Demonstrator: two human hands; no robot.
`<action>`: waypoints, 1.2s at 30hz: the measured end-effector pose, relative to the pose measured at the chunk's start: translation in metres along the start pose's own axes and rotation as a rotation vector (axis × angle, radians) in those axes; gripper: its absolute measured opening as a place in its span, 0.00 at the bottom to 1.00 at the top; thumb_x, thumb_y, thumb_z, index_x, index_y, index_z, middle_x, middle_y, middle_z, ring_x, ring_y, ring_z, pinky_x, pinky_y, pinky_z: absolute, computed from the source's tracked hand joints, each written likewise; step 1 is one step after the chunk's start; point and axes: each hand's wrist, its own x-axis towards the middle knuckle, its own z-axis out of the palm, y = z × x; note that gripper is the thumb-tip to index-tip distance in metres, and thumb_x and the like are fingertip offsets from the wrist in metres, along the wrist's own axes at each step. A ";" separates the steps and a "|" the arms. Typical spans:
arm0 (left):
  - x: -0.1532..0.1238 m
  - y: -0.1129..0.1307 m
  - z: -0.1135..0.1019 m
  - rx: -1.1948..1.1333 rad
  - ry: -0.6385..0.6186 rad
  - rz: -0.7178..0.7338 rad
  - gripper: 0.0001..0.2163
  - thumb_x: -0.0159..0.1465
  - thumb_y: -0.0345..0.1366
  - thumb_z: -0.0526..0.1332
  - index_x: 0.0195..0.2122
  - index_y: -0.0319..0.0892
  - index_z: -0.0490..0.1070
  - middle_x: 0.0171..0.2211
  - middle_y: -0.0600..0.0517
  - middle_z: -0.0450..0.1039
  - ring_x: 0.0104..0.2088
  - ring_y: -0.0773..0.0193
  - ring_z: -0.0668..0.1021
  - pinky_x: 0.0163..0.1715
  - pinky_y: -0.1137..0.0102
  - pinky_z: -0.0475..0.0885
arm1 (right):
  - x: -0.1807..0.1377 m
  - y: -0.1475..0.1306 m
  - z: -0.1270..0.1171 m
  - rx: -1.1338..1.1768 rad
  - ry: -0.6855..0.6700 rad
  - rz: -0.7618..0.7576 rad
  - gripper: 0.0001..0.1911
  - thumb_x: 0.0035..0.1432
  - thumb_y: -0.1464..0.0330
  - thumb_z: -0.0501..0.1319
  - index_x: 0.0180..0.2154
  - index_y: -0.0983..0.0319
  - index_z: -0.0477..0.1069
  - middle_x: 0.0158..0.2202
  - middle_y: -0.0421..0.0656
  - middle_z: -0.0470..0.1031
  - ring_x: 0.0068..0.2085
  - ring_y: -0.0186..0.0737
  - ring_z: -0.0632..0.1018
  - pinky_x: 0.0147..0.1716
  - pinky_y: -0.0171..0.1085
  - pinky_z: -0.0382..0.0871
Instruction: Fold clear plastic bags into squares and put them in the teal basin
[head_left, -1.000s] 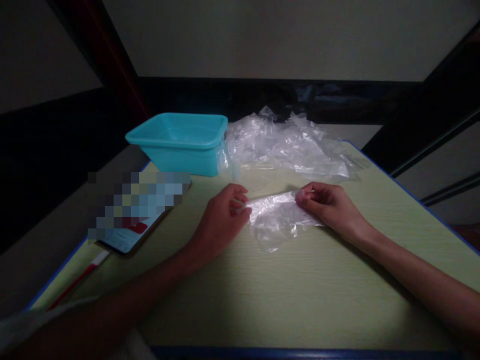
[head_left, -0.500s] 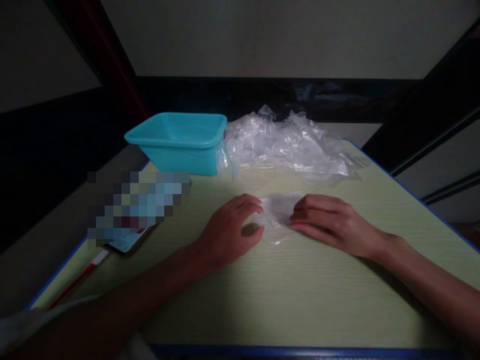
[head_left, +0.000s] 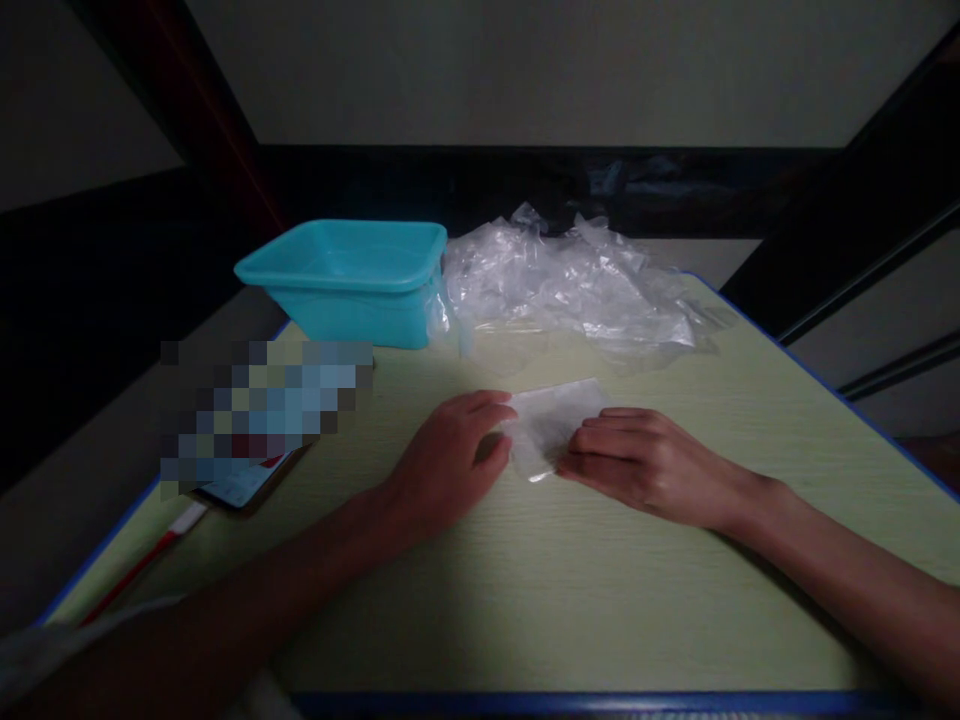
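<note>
A small folded piece of clear plastic film [head_left: 551, 422] lies flat on the pale green table [head_left: 600, 600], between my two hands. My left hand [head_left: 450, 460] rests palm down at its left edge, fingers stretched onto the film. My right hand [head_left: 645, 465] lies flat over its right side, fingers extended and pressing it down. Neither hand grips anything.
A turquoise plastic tub [head_left: 345, 280] stands at the back left. A heap of crumpled clear plastic [head_left: 570, 285] lies behind the hands at the back. A phone [head_left: 247, 480] with a red cable [head_left: 142, 565] lies at the left edge. The table has a blue rim.
The film was held up stretched between pinched fingers; now it is folded smaller and lies on the table, with both hands flattened on it.
</note>
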 end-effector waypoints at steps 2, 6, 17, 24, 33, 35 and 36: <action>-0.001 0.000 0.000 0.003 0.002 0.005 0.10 0.57 0.24 0.57 0.39 0.36 0.74 0.45 0.42 0.75 0.46 0.56 0.76 0.50 0.61 0.70 | 0.001 -0.001 0.001 -0.016 0.012 0.003 0.17 0.65 0.72 0.51 0.26 0.65 0.71 0.24 0.41 0.70 0.26 0.35 0.68 0.26 0.36 0.57; -0.001 0.000 0.001 0.009 0.007 0.022 0.10 0.57 0.25 0.57 0.38 0.37 0.73 0.45 0.42 0.75 0.46 0.56 0.76 0.49 0.61 0.70 | 0.003 -0.005 0.003 -0.072 0.013 0.004 0.19 0.66 0.72 0.50 0.25 0.64 0.71 0.24 0.40 0.70 0.26 0.35 0.67 0.26 0.36 0.57; -0.001 -0.002 -0.005 0.072 -0.042 0.155 0.10 0.57 0.27 0.58 0.41 0.39 0.72 0.51 0.42 0.71 0.51 0.54 0.72 0.51 0.58 0.68 | 0.005 -0.006 0.003 -0.106 -0.012 0.023 0.19 0.67 0.70 0.49 0.27 0.64 0.73 0.22 0.40 0.69 0.24 0.34 0.68 0.24 0.36 0.57; 0.001 -0.003 -0.010 0.131 -0.128 0.263 0.10 0.56 0.28 0.58 0.40 0.40 0.70 0.42 0.47 0.75 0.46 0.58 0.75 0.56 0.58 0.59 | 0.001 -0.007 -0.002 -0.098 -0.108 0.003 0.18 0.67 0.67 0.48 0.37 0.66 0.75 0.24 0.41 0.73 0.24 0.35 0.70 0.26 0.37 0.60; 0.001 -0.002 -0.008 0.114 -0.143 0.221 0.11 0.55 0.31 0.61 0.40 0.41 0.69 0.41 0.48 0.75 0.45 0.57 0.75 0.55 0.59 0.59 | 0.000 -0.008 -0.002 -0.141 -0.166 0.048 0.22 0.68 0.64 0.44 0.43 0.69 0.73 0.25 0.43 0.75 0.25 0.36 0.72 0.26 0.38 0.61; 0.001 -0.002 -0.007 0.110 -0.138 0.214 0.10 0.56 0.32 0.61 0.39 0.41 0.69 0.41 0.48 0.75 0.44 0.57 0.75 0.55 0.59 0.60 | 0.000 -0.008 -0.002 -0.144 -0.162 0.049 0.22 0.69 0.64 0.44 0.44 0.70 0.72 0.25 0.44 0.75 0.25 0.37 0.72 0.26 0.38 0.62; 0.001 -0.002 -0.007 0.109 -0.136 0.209 0.09 0.56 0.32 0.61 0.39 0.41 0.69 0.41 0.48 0.75 0.44 0.57 0.75 0.54 0.59 0.60 | 0.000 -0.008 -0.002 -0.147 -0.157 0.051 0.23 0.69 0.64 0.43 0.45 0.70 0.72 0.25 0.44 0.75 0.25 0.37 0.72 0.26 0.38 0.62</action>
